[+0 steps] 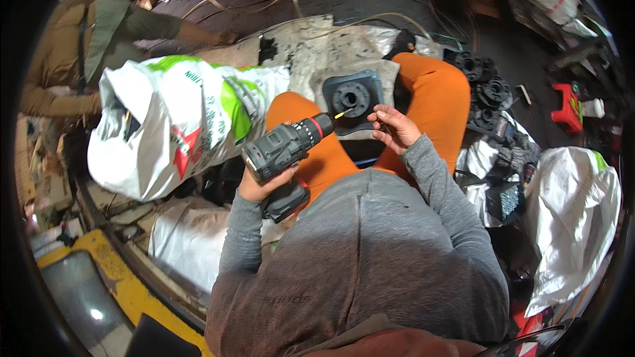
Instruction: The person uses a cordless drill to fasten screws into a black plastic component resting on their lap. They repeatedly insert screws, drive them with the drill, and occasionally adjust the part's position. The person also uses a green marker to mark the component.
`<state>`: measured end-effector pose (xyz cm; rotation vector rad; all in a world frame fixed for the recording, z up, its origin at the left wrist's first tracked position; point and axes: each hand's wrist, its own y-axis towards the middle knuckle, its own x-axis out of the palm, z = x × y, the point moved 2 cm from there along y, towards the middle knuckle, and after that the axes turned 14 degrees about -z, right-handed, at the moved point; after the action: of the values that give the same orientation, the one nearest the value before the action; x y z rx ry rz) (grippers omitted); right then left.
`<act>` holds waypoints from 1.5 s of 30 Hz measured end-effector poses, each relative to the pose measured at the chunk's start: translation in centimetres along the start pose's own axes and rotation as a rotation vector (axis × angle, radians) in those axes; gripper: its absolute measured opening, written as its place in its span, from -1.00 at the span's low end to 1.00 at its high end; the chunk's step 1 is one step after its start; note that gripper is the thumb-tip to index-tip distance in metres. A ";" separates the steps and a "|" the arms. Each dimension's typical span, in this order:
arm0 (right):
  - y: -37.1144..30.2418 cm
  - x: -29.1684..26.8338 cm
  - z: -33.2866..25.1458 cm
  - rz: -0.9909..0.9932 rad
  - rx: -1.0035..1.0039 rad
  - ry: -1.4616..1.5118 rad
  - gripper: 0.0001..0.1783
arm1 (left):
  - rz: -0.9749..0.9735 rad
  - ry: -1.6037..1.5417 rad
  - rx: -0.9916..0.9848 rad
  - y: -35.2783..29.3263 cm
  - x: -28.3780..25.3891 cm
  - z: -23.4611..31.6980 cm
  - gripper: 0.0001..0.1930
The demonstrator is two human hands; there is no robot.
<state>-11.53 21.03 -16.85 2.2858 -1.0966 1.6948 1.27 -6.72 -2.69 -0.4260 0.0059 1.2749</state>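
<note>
Your left hand grips a grey cordless drill, fingers closed around its handle, bit aimed at a round black flange between your knees. Your right hand hovers beside it, fingers loosely curled, holding nothing visible.

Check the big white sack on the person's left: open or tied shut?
Open: the white sack lies on its side, its mouth gaping darkly.

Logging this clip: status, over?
Left hand grips cordless drill. Right hand open, near bit tip. Round black flanged part between knees. Nothing in the way.
</note>
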 end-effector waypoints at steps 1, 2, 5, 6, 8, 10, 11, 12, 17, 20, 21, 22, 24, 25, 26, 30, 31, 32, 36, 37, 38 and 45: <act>-0.5 -0.7 -1.0 -0.068 -0.093 0.070 -0.79 | -0.042 0.017 0.013 0.7 0.4 -0.4 -0.61; -1.1 -2.0 -2.1 -0.121 -0.193 0.129 -0.78 | -0.076 0.106 0.084 1.4 0.7 -1.0 -0.60; -6.6 -4.4 -8.8 -0.008 -0.589 0.304 -0.77 | -0.207 0.160 0.112 3.4 1.4 -0.3 -0.54; -9.3 -5.2 -11.7 -0.033 -0.805 0.211 -0.78 | -0.234 0.260 0.169 4.3 2.3 -0.3 -0.53; -14.6 -8.1 -15.9 0.107 -0.905 -0.023 -0.79 | -0.267 0.515 0.270 5.8 2.5 0.5 -0.51; -15.8 -8.3 -16.0 0.195 -0.832 -0.179 -0.77 | -0.245 0.662 0.363 7.0 2.5 1.1 -0.47; -15.1 -6.7 -15.0 0.198 -0.727 -0.202 -0.76 | -0.228 0.746 0.381 6.7 2.5 1.7 -0.44; -13.6 -5.0 -13.9 0.109 -0.609 -0.186 -0.74 | -0.222 0.273 0.191 6.4 2.6 2.1 -0.40; -5.1 -0.2 -5.6 -0.194 -0.203 0.112 -0.79 | -0.138 0.130 0.222 4.8 2.4 4.5 -0.33; -2.4 1.3 -3.0 -0.264 -0.102 0.159 -0.80 | -0.109 0.156 0.211 3.6 2.2 5.9 -0.30; -1.8 1.4 -2.3 -0.301 -0.067 0.166 -0.80 | -0.109 0.235 0.225 3.4 1.9 5.8 -0.30; -1.5 1.4 -2.2 -0.316 -0.043 0.173 -0.80 | -0.110 0.305 0.240 3.2 1.9 5.6 -0.30; -1.2 1.4 -1.9 -0.344 -0.003 0.189 -0.78 | -0.120 0.303 0.250 3.0 1.7 4.8 -0.29; -1.1 1.4 -1.9 -0.335 0.008 0.181 -0.79 | -0.124 0.299 0.260 3.1 1.7 4.5 -0.29; -1.0 1.5 -1.8 -0.324 0.016 0.175 -0.79 | -0.120 0.359 0.293 3.2 1.7 4.8 -0.31; -0.8 1.7 -1.8 -0.339 0.035 0.127 -0.79 | -0.133 0.362 0.283 3.6 1.8 4.6 -0.35; -0.9 1.7 -1.8 -0.332 0.037 0.112 -0.79 | -0.136 0.377 0.277 3.6 1.8 4.4 -0.36; -0.9 1.7 -1.8 -0.326 0.040 0.098 -0.79 | -0.139 0.391 0.270 3.6 1.8 4.3 -0.36; -0.9 1.9 -1.8 -0.255 0.079 0.033 -0.81 | -0.161 0.345 0.231 3.4 1.6 4.5 -0.35; -0.9 1.9 -1.8 -0.238 0.089 -0.002 -0.81 | -0.165 0.386 0.248 3.4 1.5 4.5 -0.34; -0.9 1.9 -1.8 -0.222 0.100 -0.037 -0.81 | -0.169 0.427 0.264 3.3 1.5 4.5 -0.34; -0.4 1.3 -1.9 -0.153 0.279 -0.345 -0.72 | -0.270 0.326 0.090 2.7 1.2 5.1 -0.25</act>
<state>-12.69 21.54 -14.85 2.8339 -0.7401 1.5155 -2.01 -3.39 0.92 -0.5336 0.2719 0.9265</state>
